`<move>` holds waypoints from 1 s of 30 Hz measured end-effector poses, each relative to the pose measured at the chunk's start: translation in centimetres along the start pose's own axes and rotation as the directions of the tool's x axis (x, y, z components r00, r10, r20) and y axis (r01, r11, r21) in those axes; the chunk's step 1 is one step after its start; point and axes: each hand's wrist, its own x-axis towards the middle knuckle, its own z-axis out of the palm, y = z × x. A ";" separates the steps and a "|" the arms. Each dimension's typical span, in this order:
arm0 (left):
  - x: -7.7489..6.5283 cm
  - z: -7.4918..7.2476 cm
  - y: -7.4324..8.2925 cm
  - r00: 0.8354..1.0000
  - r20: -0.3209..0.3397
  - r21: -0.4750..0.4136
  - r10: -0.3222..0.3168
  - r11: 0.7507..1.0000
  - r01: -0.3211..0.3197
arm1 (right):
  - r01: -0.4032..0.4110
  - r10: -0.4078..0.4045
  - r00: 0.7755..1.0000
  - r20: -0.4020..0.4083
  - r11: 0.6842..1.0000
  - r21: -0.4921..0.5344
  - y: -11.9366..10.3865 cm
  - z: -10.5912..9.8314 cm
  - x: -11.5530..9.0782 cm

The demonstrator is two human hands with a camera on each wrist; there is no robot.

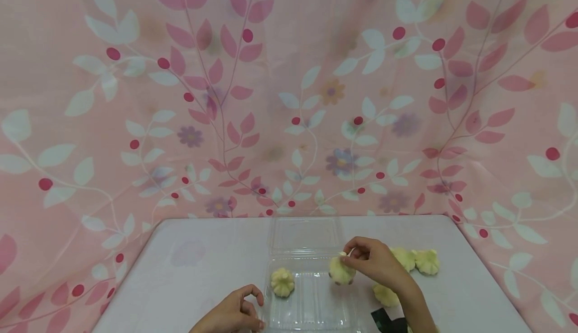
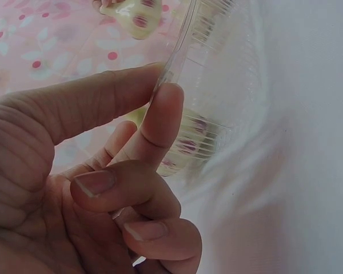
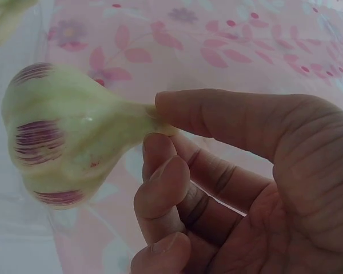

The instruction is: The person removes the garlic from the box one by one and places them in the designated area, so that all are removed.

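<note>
My right hand (image 1: 377,265) pinches a pale garlic bulb (image 1: 341,273) by its stem, holding it above the right part of a clear plastic clamshell container (image 1: 311,300). The right wrist view shows purple streaks on this bulb (image 3: 63,134), with thumb and fingertips at the stem. Another garlic bulb (image 1: 282,283) sits inside the container at its left side. At the container's left edge, my left hand (image 1: 232,310) pinches the thin rim (image 2: 174,54) between thumb and index finger; its other fingers are bent.
Right of the container, partly behind my right arm, lie more garlic bulbs: one (image 1: 426,263) at the far right, one (image 1: 403,258) beside it, one (image 1: 385,295) nearer. The container's lid (image 1: 306,235) lies opened toward the back of the white table (image 1: 180,273). A patterned pink curtain (image 1: 289,97) hangs behind.
</note>
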 end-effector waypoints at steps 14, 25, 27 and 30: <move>0.0 0.1 0.0 1.000 0.001 -0.004 0.014 1.000 -0.014 | -0.050 0.051 0.998 -0.037 0.999 0.010 0.4 -2.1 -0.8; 0.1 -0.1 -0.1 1.000 0.012 0.004 0.021 1.000 -0.021 | -0.013 0.016 0.998 -0.068 0.999 0.045 1.2 -3.8 -1.8; 0.1 -0.1 -0.1 1.000 0.014 0.006 0.026 1.000 -0.026 | -0.011 0.014 0.997 -0.074 0.999 0.043 1.3 -4.1 -2.0; 0.2 -0.1 -0.1 0.999 0.019 0.005 0.034 0.999 -0.035 | -0.027 0.031 0.996 -0.086 0.998 0.052 1.3 -4.5 -2.3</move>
